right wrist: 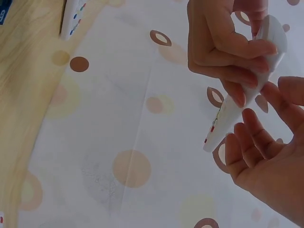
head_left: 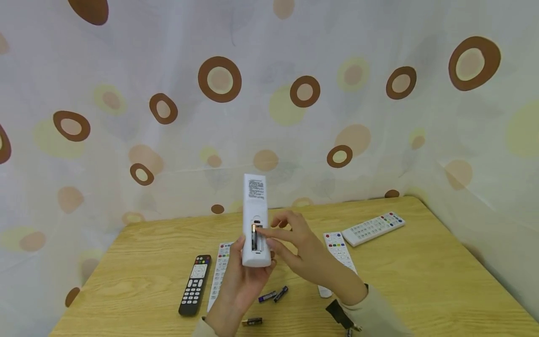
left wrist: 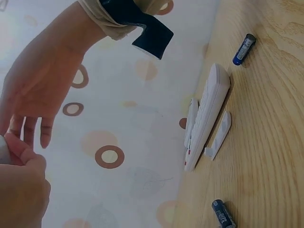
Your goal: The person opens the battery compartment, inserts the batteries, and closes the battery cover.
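Note:
A white remote control point(head_left: 255, 206) is held upright in my left hand point(head_left: 244, 283), its back facing me and fingers curled round its lower part. The battery compartment lies uncovered, with a black and copper battery point(head_left: 254, 238) in its left slot. My right hand point(head_left: 305, 248) reaches in from the right, index fingertip touching near the battery's top and thumb by the compartment's edge. In the right wrist view the left hand point(right wrist: 223, 45) grips the remote point(right wrist: 228, 114), while the right hand point(right wrist: 270, 152) has its other fingers loosely bent. The left wrist view shows only a sliver of the remote.
A black remote point(head_left: 195, 285) and a white remote point(head_left: 218, 271) lie at left; two more white remotes point(head_left: 374, 228) lie at right. Several loose batteries point(head_left: 252, 321) are on the wooden table point(head_left: 156, 243). A thin white cover point(left wrist: 219, 135) lies beside a remote. A patterned curtain point(head_left: 269, 47) hangs behind.

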